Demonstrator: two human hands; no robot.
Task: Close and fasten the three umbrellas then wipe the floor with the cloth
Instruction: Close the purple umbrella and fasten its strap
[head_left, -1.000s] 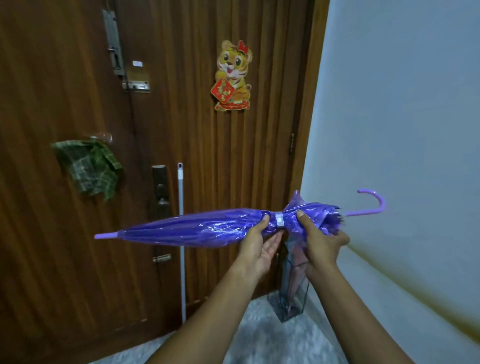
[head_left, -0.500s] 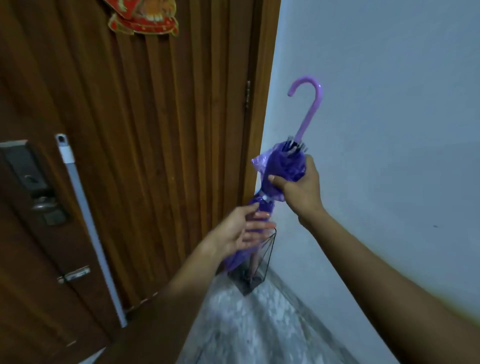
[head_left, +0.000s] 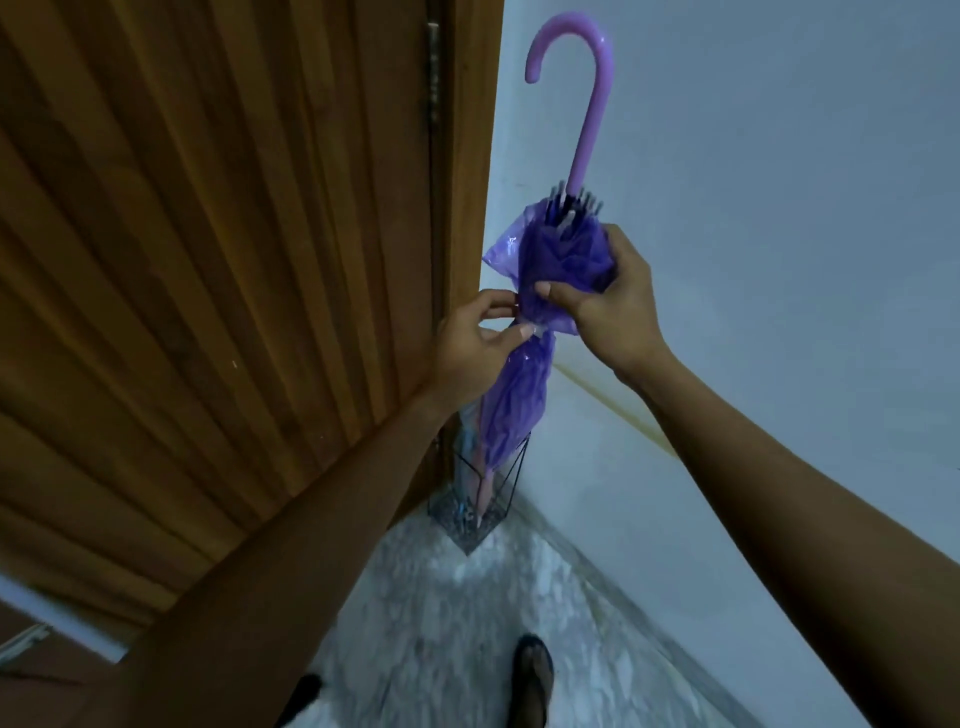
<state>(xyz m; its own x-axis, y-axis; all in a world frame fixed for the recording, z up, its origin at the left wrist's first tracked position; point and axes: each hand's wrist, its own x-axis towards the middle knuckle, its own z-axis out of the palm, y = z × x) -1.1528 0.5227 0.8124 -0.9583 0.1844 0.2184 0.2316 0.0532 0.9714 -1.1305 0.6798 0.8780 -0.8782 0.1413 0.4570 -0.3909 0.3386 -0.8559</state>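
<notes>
A folded purple umbrella (head_left: 519, 400) stands upright with its lilac hooked handle (head_left: 587, 114) at the top and its tip down inside a wire umbrella stand (head_left: 511, 478) in the corner. My right hand (head_left: 602, 296) grips the bunched canopy just below the rib ends. My left hand (head_left: 478, 343) pinches the umbrella at its pale strap band, fingers curled on the plastic. Other umbrellas, pale blue and pink, show inside the stand. The cloth is out of view.
A ribbed wooden door (head_left: 208, 260) fills the left side, and a pale wall (head_left: 779, 208) the right. Grey marbled floor (head_left: 467, 623) lies below, with my foot in a dark sandal (head_left: 532, 686) near the bottom edge.
The umbrella swung from horizontal to upright and its tip went down into the stand. My left hand moved back onto the strap band. The view tilted down toward the floor.
</notes>
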